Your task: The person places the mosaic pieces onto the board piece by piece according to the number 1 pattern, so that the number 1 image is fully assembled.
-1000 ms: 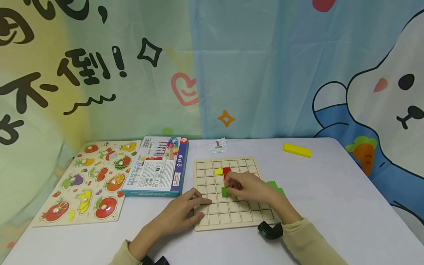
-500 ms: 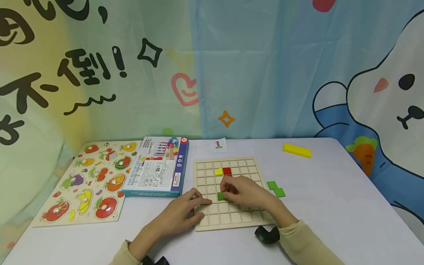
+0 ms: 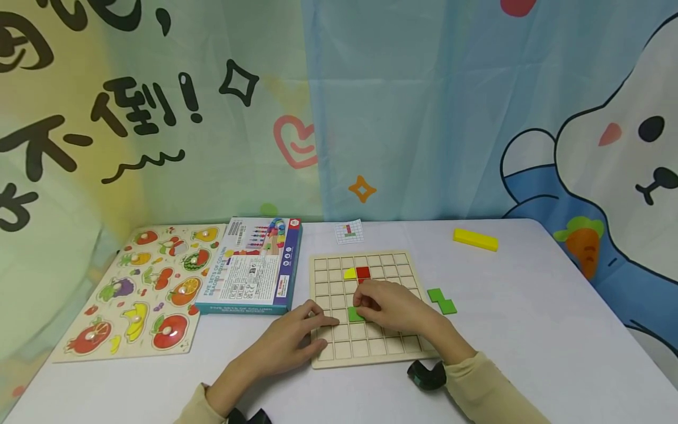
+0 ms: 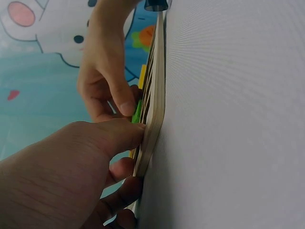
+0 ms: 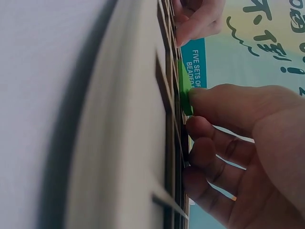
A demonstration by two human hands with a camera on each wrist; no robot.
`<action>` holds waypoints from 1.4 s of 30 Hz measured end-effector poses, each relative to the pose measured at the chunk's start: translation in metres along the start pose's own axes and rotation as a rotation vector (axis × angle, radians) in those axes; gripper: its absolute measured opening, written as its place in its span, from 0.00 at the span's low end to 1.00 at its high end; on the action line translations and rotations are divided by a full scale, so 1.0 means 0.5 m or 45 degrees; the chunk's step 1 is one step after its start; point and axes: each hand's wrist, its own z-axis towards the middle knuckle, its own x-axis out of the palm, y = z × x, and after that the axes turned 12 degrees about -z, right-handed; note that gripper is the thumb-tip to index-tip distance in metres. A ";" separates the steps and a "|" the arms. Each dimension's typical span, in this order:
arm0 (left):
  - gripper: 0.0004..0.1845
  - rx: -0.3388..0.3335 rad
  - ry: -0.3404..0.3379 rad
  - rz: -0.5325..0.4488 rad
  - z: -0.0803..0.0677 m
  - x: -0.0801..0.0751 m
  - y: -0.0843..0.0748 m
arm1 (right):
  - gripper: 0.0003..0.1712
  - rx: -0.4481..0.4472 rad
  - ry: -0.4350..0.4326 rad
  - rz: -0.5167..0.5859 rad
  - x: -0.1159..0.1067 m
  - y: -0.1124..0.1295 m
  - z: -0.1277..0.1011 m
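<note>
Flat bright-green wooden block [image 3: 355,314]

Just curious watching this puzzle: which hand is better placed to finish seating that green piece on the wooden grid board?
The right hand, probably. Its fingertips already press on the green piece on the grid board, while the left hand rests on the board's left edge, apparently steadying it.
</note>
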 end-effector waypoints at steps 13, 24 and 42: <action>0.19 0.001 0.010 0.000 0.001 -0.001 0.001 | 0.02 0.026 0.020 -0.028 0.001 -0.003 -0.002; 0.19 -0.018 0.020 -0.009 0.000 -0.002 0.000 | 0.02 0.053 -0.042 0.031 -0.014 -0.048 -0.008; 0.19 0.005 0.005 -0.036 -0.001 0.001 0.003 | 0.05 0.254 0.062 0.212 -0.060 -0.169 -0.057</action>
